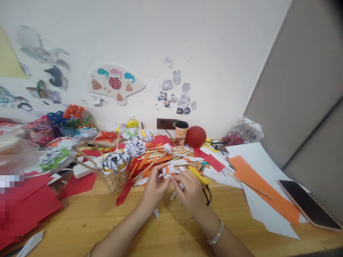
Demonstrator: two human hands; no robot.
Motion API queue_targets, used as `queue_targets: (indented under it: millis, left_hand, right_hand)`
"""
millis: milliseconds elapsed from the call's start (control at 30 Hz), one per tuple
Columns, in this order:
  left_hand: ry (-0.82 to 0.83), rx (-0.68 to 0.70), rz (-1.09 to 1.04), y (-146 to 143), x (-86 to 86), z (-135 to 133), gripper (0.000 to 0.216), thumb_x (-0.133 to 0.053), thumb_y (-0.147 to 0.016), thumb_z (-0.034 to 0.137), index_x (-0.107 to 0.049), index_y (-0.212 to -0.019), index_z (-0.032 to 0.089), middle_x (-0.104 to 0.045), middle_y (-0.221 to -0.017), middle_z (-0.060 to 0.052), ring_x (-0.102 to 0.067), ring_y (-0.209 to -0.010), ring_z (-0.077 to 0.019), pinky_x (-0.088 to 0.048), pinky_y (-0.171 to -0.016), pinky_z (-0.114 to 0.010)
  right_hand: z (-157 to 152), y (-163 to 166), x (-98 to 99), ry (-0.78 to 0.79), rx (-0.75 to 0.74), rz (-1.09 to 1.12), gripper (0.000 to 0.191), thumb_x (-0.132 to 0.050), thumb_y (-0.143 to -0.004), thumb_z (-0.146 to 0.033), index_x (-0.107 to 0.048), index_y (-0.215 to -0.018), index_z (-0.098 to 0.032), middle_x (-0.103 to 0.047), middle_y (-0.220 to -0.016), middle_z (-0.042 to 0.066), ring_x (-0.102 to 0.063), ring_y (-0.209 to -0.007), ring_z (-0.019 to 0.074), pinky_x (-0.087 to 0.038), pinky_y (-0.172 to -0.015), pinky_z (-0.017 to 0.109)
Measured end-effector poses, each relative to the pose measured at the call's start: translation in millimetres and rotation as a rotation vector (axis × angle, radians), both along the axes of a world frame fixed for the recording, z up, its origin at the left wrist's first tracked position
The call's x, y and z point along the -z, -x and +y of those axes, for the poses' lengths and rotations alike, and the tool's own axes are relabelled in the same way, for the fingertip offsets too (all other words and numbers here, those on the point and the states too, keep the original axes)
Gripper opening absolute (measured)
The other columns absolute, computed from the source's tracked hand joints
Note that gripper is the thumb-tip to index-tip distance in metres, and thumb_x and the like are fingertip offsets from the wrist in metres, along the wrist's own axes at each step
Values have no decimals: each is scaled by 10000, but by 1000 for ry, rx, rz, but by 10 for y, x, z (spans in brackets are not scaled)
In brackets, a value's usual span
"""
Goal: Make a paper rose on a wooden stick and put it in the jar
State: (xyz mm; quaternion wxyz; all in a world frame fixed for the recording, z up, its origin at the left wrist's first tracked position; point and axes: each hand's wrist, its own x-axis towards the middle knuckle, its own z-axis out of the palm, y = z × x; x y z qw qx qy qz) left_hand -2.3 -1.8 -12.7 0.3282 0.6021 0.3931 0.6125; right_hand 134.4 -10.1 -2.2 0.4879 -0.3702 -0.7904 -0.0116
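Observation:
My left hand point(155, 185) and my right hand point(189, 189) meet above the near middle of the wooden table point(166, 235). Pinched between their fingertips is a small paper flower point(168, 169) with white and orange petals; the fingers hide part of it. Just behind my right hand lies a yellow glue gun point(198, 175), its dark cord running down beside the wrist. Beyond the hands, thin wooden sticks point(158, 154) lie in a pile among orange and white paper pieces. A scrap of white paper point(156, 213) is on the table below my left hand.
Left of the hands, folded paper roses point(115, 161) stand in a clear cup. Red paper sheets point(40, 200) cover the left side. A lidded paper cup point(181, 134) and a red balloon point(196, 136) are near the wall. White sheets, orange paper point(268, 192) and a phone point(308, 203) lie right.

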Motion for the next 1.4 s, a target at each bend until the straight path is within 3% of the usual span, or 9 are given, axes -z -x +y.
queue_targets:
  millis: [167, 367, 733, 933, 1100, 1400]
  left_hand:
    - [18, -2, -26, -11, -56, -33, 297, -558, -737, 252, -489, -1022, 203, -559, -1004, -45, -535, -967, -191, -427, -837, -328]
    - [42, -10, -36, -16, -98, -47, 276, -573, -720, 256, -501, -981, 197, -580, -957, -45, -551, -918, -191, -438, -807, -329]
    - [-10, 50, -127, -19, -81, -46, 356, -634, -688, 299, -514, -1008, 200, -555, -1056, -65, -509, -1031, -201, -410, -873, -316]
    - [168, 72, -238, 9, -142, -56, 430, -631, -679, 334, -530, -1072, 194, -528, -1204, -75, -470, -1120, -219, -381, -925, -316]
    - [235, 172, -326, -5, -165, -69, 423, -639, -681, 333, -509, -1065, 212, -566, -1112, -66, -538, -1008, -225, -464, -830, -359]
    - [31, 134, -180, -50, -30, -20, 337, -641, -682, 263, -489, -979, 220, -535, -1012, -43, -521, -983, -194, -459, -823, -331]
  right_hand:
    - [0, -4, 2, -18, 0, 3, 172, -463, -838, -177, -603, -937, -202, -636, -825, 52, -541, -762, 182, -424, -664, 310]
    - [5, 19, 40, -125, -9, -82, 217, -414, -853, -141, -615, -923, -184, -625, -728, 56, -513, -680, 177, -412, -609, 306]
    - [15, -11, 26, -55, 44, 56, 120, -495, -832, -203, -610, -796, -193, -610, -707, 25, -539, -682, 159, -409, -613, 283]
    - [52, -56, 5, -44, 42, 85, 116, -485, -832, -193, -597, -802, -194, -614, -740, 31, -535, -711, 165, -411, -628, 287]
    - [75, -84, -5, -26, 24, 85, 110, -483, -823, -173, -588, -795, -195, -605, -740, 28, -531, -730, 170, -412, -663, 300]
    - [-13, -30, -57, -42, 31, 114, 95, -494, -826, -213, -584, -800, -197, -602, -742, 34, -533, -722, 171, -416, -655, 303]
